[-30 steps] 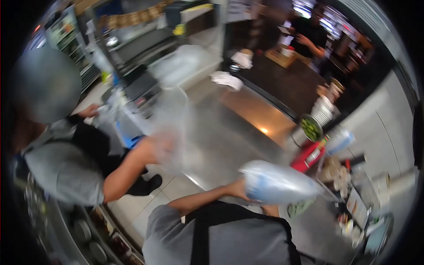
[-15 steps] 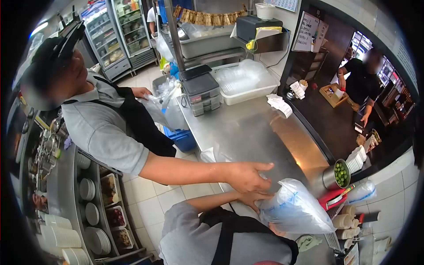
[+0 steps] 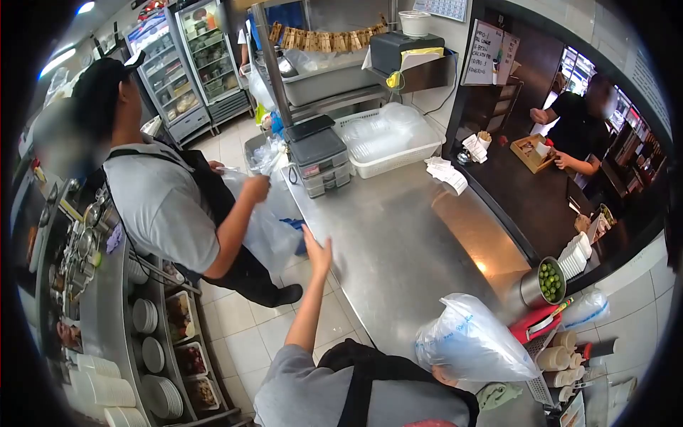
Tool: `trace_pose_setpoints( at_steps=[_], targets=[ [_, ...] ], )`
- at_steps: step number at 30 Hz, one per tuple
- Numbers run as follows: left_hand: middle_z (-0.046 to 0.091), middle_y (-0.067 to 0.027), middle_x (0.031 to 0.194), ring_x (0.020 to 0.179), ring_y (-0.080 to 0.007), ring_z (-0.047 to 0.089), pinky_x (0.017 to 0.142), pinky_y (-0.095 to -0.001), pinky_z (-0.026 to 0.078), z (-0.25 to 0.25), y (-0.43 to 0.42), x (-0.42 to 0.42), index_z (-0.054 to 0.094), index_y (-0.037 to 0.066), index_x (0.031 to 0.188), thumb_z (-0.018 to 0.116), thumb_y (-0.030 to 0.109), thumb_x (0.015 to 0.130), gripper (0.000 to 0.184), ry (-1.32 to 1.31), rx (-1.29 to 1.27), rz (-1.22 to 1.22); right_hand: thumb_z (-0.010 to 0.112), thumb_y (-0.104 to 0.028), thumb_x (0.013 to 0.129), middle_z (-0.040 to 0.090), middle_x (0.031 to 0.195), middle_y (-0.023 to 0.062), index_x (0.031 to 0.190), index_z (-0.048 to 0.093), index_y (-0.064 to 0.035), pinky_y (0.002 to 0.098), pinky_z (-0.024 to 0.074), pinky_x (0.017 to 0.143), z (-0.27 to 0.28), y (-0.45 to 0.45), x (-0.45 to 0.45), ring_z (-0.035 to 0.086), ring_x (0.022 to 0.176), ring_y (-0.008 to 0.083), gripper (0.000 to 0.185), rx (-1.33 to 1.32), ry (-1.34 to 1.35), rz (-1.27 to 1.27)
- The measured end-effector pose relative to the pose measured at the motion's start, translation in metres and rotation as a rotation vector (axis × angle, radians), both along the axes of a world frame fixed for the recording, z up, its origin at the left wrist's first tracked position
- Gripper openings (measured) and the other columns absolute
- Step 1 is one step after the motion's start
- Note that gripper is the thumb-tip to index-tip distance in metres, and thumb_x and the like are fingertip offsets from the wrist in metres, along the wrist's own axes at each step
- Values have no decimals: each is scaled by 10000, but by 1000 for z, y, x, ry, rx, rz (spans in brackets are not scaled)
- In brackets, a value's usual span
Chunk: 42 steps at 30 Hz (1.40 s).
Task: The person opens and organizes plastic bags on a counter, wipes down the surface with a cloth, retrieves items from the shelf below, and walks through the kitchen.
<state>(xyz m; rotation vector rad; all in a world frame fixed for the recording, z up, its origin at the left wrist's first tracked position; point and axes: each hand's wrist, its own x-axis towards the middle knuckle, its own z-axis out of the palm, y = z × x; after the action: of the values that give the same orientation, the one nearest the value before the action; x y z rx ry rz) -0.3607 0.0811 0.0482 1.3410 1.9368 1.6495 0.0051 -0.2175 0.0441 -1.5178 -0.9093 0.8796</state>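
My left hand (image 3: 317,253) is stretched out past the counter's left edge, with its fingers apart and nothing in them. It is nearest to a co-worker's translucent plastic bag (image 3: 267,231), a little apart from it. The co-worker has both hands at that bag's top. My right hand (image 3: 444,375) is at the lower edge of a bulging plastic bag (image 3: 473,341) with blue print, by the front of the steel counter (image 3: 398,235). The bag hides most of that hand's fingers. What lies inside the bag cannot be made out.
Near the bulging bag stands a metal pot of small green fruit (image 3: 549,281). A green cloth (image 3: 498,395) lies below it. A drawer box (image 3: 319,160) and a white basket of clear containers (image 3: 395,146) stand at the back. Another person (image 3: 580,117) stands beyond the pass-through.
My left hand has left the bulging bag and swung left and forward. The co-worker has drawn back the outstretched arm and put that hand on the translucent bag. The bulging bag has barely moved.
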Motion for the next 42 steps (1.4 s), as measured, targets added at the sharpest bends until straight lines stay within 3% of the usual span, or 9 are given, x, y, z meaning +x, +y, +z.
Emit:
trace_pose_setpoints(
  at_steps=[5,11,13,19,22,25,29,35,42],
  targets=[
    [463,-150,1291,1171,-281,469,953,-395,372,51,-5,32,373,63,1330,638,253,811,613,-19,-140,-470,787,-177,648,590,1006,118,1039,570,13,357,423,846,-13,9,13,534,967,214,486,2,-112,289],
    [270,-188,1408,1331,-299,197,1077,-371,176,92,-83,167,23,89,1420,861,320,478,1281,81,-175,-1730,832,-174,578,616,896,83,996,579,-4,324,459,755,57,4,29,572,828,182,517,39,-85,177],
    [424,-191,1282,1213,-312,367,1038,-378,255,56,-108,196,361,22,1293,853,375,497,1000,79,-380,-1938,834,-283,571,557,1080,137,1132,519,-15,369,401,885,40,1,30,513,1021,232,697,-58,-2,223],
    [513,-153,1197,1129,-301,455,963,-394,332,4,-134,219,491,11,1186,806,458,553,836,177,-316,-1812,735,-446,618,335,1355,184,1299,396,-58,474,200,1043,-21,-9,36,257,1280,357,854,-241,-888,172],
    [518,-152,1191,1123,-293,464,952,-389,346,-2,-131,219,490,11,1183,810,440,562,820,229,-412,-1839,676,-404,690,374,1340,140,1299,405,-85,499,284,980,94,-11,96,324,1243,350,739,-692,-707,334],
    [523,-145,1183,1108,-282,477,928,-378,373,10,-134,223,487,12,1183,820,398,571,797,215,-505,-1833,644,-381,726,504,1166,176,1252,467,-88,473,366,867,256,-10,59,472,1055,361,627,92,-1024,-470],
    [554,-139,1122,1041,-255,521,874,-360,416,13,-141,221,512,-5,1128,830,308,588,700,234,-472,-1752,692,-393,659,554,898,156,1099,513,-72,423,423,726,268,27,7,542,897,351,574,-79,-1343,136],
    [595,-128,1002,934,-247,556,821,-359,436,-9,-135,214,539,-24,1047,827,258,591,608,56,-500,-1814,695,-362,663,587,764,127,902,490,-78,447,411,505,226,57,38,583,669,346,424,136,-1011,280],
    [514,-163,1163,1076,-270,493,911,-378,385,26,-157,229,449,-28,1185,855,278,529,830,205,-361,-1911,708,-317,682,587,754,116,902,527,-73,404,437,540,234,-26,56,577,670,338,374,255,-886,9]
  ],
)
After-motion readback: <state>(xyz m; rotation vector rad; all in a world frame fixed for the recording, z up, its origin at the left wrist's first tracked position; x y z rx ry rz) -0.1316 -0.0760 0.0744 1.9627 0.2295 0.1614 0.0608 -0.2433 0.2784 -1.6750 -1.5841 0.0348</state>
